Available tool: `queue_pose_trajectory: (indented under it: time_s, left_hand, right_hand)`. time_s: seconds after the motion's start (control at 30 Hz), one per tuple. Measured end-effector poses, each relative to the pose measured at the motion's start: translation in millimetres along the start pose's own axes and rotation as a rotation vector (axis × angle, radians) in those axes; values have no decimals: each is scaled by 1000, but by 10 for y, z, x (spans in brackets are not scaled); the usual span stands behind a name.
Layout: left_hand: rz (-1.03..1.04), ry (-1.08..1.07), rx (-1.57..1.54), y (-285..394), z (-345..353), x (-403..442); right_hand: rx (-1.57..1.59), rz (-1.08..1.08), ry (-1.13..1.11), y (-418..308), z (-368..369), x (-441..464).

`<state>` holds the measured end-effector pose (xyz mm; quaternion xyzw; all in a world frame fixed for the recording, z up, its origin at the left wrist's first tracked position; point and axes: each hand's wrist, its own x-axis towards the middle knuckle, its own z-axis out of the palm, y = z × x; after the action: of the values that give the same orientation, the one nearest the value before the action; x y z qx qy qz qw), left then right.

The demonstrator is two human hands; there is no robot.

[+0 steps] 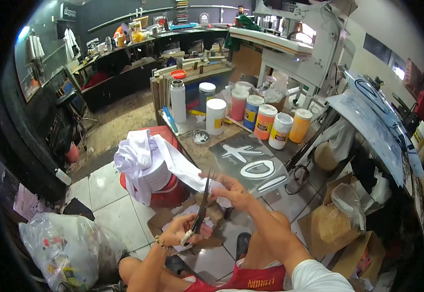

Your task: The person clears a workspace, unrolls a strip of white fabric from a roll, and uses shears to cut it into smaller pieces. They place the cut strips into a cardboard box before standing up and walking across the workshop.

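From the head view: in the left hand [177,232], dark-bladed scissors [202,209], fingers curled narrow around the pale-looking handles, blades pointing up and slightly parted at the tips. In the right hand [232,192], the end of a white fabric strip [180,168], pinched between thumb and fingers just beside the blades. Cannot tell from here: cloth between the blades or merely behind them.

For a clean cut, probably best to keep the strip taut from the right fingertips back toward the bundle, set the blades square across it, and close in one smooth stroke, well clear of the pinching fingertips. Avoid slack, likely to fold soft cloth between the blades.

Left of the right fingers and beyond the left hand, the white fabric bundle [136,155], smooth, faintly shiny, loosely looped and creased, heaped above a hard-looking red stool [169,198]. Below the fingers, an open cardboard box [157,223], brown and angular, with white scraps inside. Beyond the right fingers, a flat dark sheet [217,160] with thick white lettering; farther off, a cylindrical orange jar [265,122]. Left of the left hand, a clear plastic bag [66,248], bulging and wrinkled. Underneath, glossy white floor tiles [112,219].
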<state>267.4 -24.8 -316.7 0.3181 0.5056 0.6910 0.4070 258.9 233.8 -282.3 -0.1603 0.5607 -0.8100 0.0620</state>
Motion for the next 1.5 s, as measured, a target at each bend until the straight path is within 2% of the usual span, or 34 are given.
queue_pose_trajectory:
  time_s: [0.03, 0.17, 0.2, 0.27, 0.3, 0.43, 0.5, 0.6, 0.73, 0.8, 0.9, 1.0, 1.03, 1.1, 1.2, 1.3, 1.4, 1.5]
  left_hand:
    - [-146, 15, -253, -133, -112, 8]
    - [-155, 13, -322, -208, -135, -14]
    - [-147, 11, -318, -190, -123, -16]
    - [-4, -4, -8, -46, -2, -33]
    - [-77, 38, -58, -3, 2, -25]
    - [-31, 7, -103, -34, -13, -35]
    - [-59, 5, -108, -58, -8, -34]
    - [-55, -1, -96, -6, 49, -40]
    - [-71, -17, -129, -15, 41, -51]
    - [-30, 50, -79, 44, 94, -60]
    - [82, 82, -49, -7, 85, -34]
    - [107, 109, -35, 30, 85, -41]
    - [107, 110, -35, -29, 41, -39]
    - [-51, 97, -135, -199, -92, -43]
    - [-37, 36, -28, -109, -119, -77]
    - [9, 77, 31, -266, -147, -50]
    - [52, 130, -63, -173, -18, -27]
    - [2, 92, -117, -274, -137, -46]
  right_hand:
    - [39, -34, -65, 57, -34, 16]
    - [111, -72, -70, 58, 57, 16]
    - [105, -75, -75, 45, 75, 9]
    - [157, -45, -81, -20, 146, -2]
    - [112, -4, -110, 66, 36, 19]
    - [142, -3, -130, 76, 7, 23]
    - [307, -13, -158, 35, 69, 5]
    - [332, 38, -91, 18, 128, -19]
    - [349, 8, -144, 54, 123, 10]
    - [98, 30, -167, 80, 115, 17]
    - [29, 22, -227, 146, 187, 37]
    - [-87, 57, -188, 246, 112, 42]
    - [-86, 57, -188, 241, 117, 40]
    - [-46, 7, -115, 208, 140, 31]
    - [-94, 29, -79, 102, 135, 10]
    - [-48, 10, -117, 226, 108, 18]
    - [-122, 85, -150, 247, 175, -3]
    - [-137, 57, -144, 290, 129, 35]
